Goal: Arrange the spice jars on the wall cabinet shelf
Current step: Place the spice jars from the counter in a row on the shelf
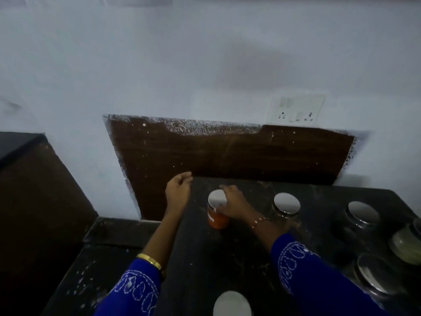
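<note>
**Right hand on the orange jar, left hand free**

The right hand (232, 205) grips a jar of orange spice (217, 216) that stands upright on the dark worktop (205, 258), with fingers curled over the rim of its shiny metal lid and down its side. The left hand (178, 190) hovers just to the left of that jar, beyond the worktop's far left edge, fingers loosely curled and holding nothing.

To the right of the right hand stands a second jar (286, 205) with the same kind of lid. Further right, well apart from both hands, sits a cluster of more jars (362, 216); their contents are hard to make out in the dim, blurred picture, though one (406, 244) at the right edge seems to hold something pale. Another lid (232, 304) shows at the bottom edge, between the two blue embroidered sleeves (314, 270).

A gold bangle (149, 261) sits on the left wrist and a thin beaded band (259, 222) on the right. Beyond the hands, a brown panel (227, 151) backs the worktop, with a white socket plate (296, 110) on the pale wall above it.
</note>
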`<state>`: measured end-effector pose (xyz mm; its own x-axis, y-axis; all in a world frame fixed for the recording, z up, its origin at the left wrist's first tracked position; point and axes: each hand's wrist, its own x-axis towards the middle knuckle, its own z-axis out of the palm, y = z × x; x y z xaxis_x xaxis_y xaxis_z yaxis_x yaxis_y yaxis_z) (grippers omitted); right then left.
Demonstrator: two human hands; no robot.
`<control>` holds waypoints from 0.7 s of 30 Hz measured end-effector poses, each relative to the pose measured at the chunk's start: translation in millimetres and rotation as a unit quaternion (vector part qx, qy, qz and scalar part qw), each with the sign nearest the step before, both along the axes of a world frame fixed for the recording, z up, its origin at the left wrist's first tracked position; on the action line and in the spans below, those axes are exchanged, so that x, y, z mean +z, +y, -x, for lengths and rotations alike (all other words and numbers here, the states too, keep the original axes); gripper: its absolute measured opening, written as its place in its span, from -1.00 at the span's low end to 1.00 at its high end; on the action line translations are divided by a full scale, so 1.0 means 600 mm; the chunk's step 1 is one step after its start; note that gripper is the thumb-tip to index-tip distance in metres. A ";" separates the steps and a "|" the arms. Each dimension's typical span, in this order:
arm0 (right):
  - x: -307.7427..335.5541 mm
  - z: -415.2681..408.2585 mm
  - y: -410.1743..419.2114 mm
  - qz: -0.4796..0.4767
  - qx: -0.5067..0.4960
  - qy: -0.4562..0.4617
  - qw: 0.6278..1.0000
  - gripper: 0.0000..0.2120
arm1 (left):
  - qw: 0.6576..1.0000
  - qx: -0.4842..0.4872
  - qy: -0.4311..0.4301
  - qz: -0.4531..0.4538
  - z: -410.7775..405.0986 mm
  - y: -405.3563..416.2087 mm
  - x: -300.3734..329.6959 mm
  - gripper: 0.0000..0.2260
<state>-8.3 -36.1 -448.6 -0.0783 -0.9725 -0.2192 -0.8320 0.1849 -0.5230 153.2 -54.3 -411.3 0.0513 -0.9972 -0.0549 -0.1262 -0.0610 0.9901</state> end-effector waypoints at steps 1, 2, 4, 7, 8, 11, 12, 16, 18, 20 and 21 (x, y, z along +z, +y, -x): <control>-0.011 -0.002 -0.004 -0.014 0.002 0.014 1.000 -0.21 | 1.000 -0.003 -0.012 -0.017 -0.003 0.002 -0.019 -0.75; -0.020 -0.004 -0.006 -0.024 0.004 0.023 0.999 -0.19 | 0.999 -0.003 -0.025 -0.029 -0.003 0.004 -0.035 -0.74; -0.035 -0.007 -0.010 -0.035 0.005 0.032 0.999 -0.16 | 0.998 -0.004 -0.044 -0.049 0.002 0.006 -0.059 -0.73; -0.049 -0.008 -0.016 -0.046 0.006 0.028 0.999 -0.13 | 0.995 -0.018 -0.053 -0.085 0.012 0.006 -0.080 -0.71; -0.052 -0.008 -0.017 -0.048 0.006 0.026 0.998 -0.12 | 0.993 -0.026 -0.058 -0.094 0.013 0.005 -0.086 -0.71; -0.060 -0.005 -0.022 -0.051 0.017 0.028 0.998 -0.12 | 0.989 -0.043 -0.080 -0.117 0.015 0.000 -0.099 -0.71; -0.063 -0.004 -0.023 -0.048 0.021 0.029 0.998 -0.13 | 0.988 -0.048 -0.083 -0.121 0.015 -0.001 -0.103 -0.71; -0.073 0.000 -0.020 0.006 0.017 0.019 1.000 -0.22 | 0.981 -0.066 -0.104 -0.152 0.021 -0.007 -0.116 -0.71; -0.079 0.001 -0.012 0.030 0.005 0.002 1.000 -0.23 | 0.972 -0.093 -0.107 -0.187 0.023 -0.006 -0.123 -0.74; -0.083 0.005 0.000 0.041 -0.014 -0.035 0.998 -0.24 | 0.963 -0.105 -0.104 -0.224 0.023 -0.004 -0.128 -0.78; -0.082 0.008 0.008 0.046 -0.024 -0.058 0.997 -0.24 | 0.962 -0.103 -0.104 -0.231 0.023 -0.003 -0.130 -0.79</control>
<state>-13.1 -31.6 -497.8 -0.1042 -0.9847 -0.1395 -0.7566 0.1695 -0.6315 139.6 -56.2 -489.1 -0.0865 -0.8596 -0.5036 -0.3746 -0.4404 0.8159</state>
